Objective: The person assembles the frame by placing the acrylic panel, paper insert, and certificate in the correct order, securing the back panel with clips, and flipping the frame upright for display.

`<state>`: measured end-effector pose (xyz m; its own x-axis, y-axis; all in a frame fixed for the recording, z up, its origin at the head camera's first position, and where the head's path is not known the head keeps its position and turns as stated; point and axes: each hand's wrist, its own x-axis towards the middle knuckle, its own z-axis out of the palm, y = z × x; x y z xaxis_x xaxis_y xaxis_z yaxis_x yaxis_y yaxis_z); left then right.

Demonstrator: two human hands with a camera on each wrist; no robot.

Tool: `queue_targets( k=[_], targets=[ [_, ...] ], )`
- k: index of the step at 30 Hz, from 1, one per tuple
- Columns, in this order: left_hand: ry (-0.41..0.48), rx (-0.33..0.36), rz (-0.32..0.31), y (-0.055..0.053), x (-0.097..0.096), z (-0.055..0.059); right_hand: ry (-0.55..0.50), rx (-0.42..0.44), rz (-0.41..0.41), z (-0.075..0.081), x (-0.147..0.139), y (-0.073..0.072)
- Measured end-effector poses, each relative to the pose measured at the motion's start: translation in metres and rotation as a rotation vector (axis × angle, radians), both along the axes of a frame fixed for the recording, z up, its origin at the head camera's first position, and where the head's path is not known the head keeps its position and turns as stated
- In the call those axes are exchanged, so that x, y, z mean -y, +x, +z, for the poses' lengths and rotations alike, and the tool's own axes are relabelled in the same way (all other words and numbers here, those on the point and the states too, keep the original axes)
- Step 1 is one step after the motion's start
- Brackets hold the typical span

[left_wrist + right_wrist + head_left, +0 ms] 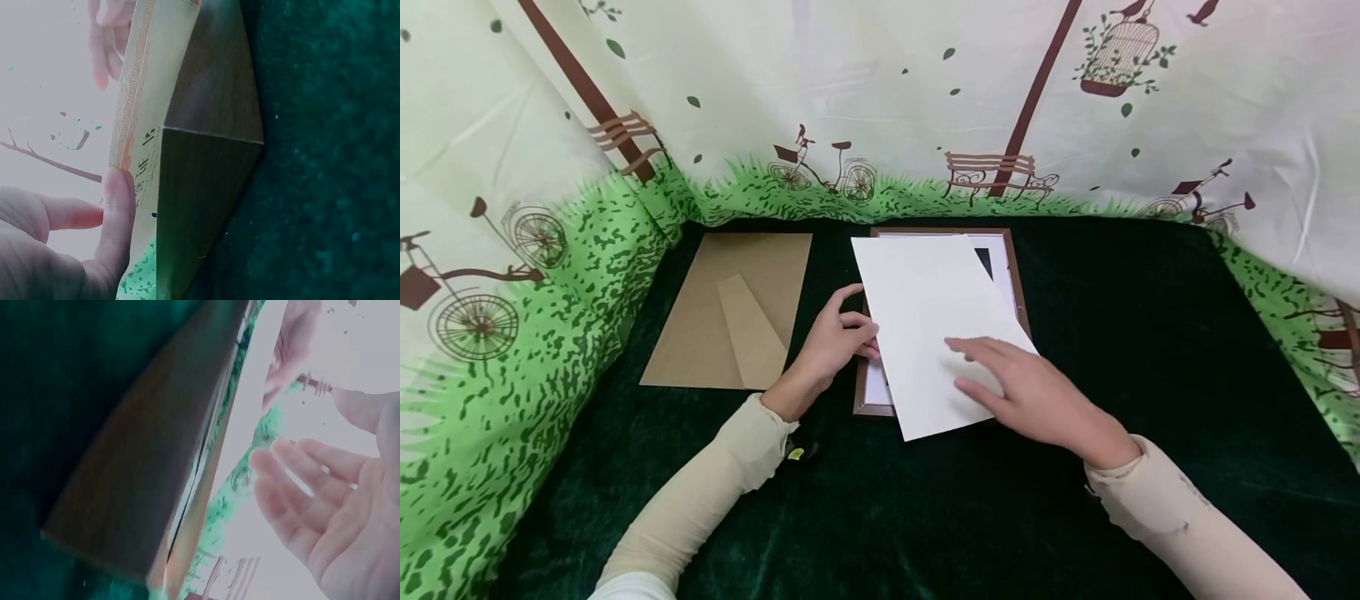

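Fibreboard back (681,329): left, with 1 easel leg (750,329), beside my forearm.
Left hand (827,342): I pinch the sheet's left edge.
White sheet (936,317): askew over the frame; I judge I'm positioning it, next calling for squaring.
Picture frame (1017,275): underneath, largely hidden by the sheet.
Right hand (1037,392): fingers loosely extended, gripping nothing.

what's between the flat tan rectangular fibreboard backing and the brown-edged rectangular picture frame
The head view shows the person's bare left hand and dark green velvet cloth between backing and frame.
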<state>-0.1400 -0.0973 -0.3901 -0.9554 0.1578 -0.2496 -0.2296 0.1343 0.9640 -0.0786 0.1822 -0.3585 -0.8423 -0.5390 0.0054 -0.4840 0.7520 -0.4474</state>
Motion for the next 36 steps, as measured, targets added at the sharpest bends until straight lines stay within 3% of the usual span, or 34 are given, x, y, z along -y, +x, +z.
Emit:
queue_targets(
  k=[6, 11, 18, 25, 31, 36],
  targets=[
    [-0.019, -0.024, 0.040, -0.003, 0.004, -0.001, 0.047, 0.072, -0.180, 0.001, -0.017, -0.017],
    [-0.054, 0.001, 0.052, -0.004, 0.006, 0.000, 0.138, 0.171, -0.248, 0.001, -0.025, -0.024],
    [-0.070, 0.048, 0.007, -0.005, 0.004, 0.000, 0.110, 0.218, -0.280, 0.001, -0.027, -0.027],
    [-0.050, -0.033, 0.041, -0.008, 0.010, -0.001, 0.073, 0.205, -0.260, 0.000, -0.029, -0.029],
    [0.057, -0.077, 0.061, -0.012, 0.017, 0.004, 0.039, 0.245, -0.309, 0.000, -0.034, -0.034],
    [0.154, -0.067, 0.062, -0.014, 0.020, 0.009, -0.023, 0.272, -0.308, -0.001, -0.036, -0.037]
  ],
)
